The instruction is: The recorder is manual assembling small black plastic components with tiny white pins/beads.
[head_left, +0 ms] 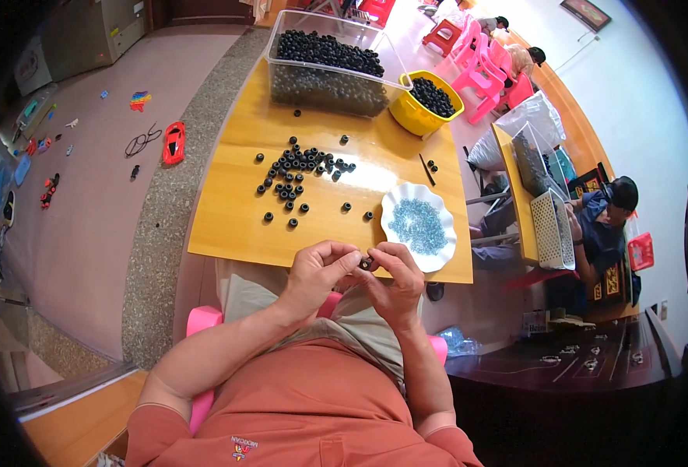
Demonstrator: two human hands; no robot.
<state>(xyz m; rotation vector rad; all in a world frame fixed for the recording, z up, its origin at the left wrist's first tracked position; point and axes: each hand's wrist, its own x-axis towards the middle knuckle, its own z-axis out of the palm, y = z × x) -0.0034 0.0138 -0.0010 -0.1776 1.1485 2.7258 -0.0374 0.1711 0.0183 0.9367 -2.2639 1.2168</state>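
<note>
Close to the table's near edge, my left hand [317, 276] and my right hand [394, 284] meet with their fingertips pinched together. Between them is a small black round piece [366, 264], partly covered by the fingers; both hands grip it. A white plate with a wavy rim [451, 243] stands just beyond my right hand and holds many small clear bluish pieces [418, 226]. Farther off on the wooden table [235, 210] lies a loose cluster of small black round pieces with holes [303, 162], and a few stray ones lie between it and the plate.
A clear plastic bin [282, 97] full of black pieces stands at the far edge, with a yellow tub [415, 118] of them beside it. A thin dark stick [427, 170] lies at right. A person [601, 222] works at another table; a red toy car [173, 143] is on the floor.
</note>
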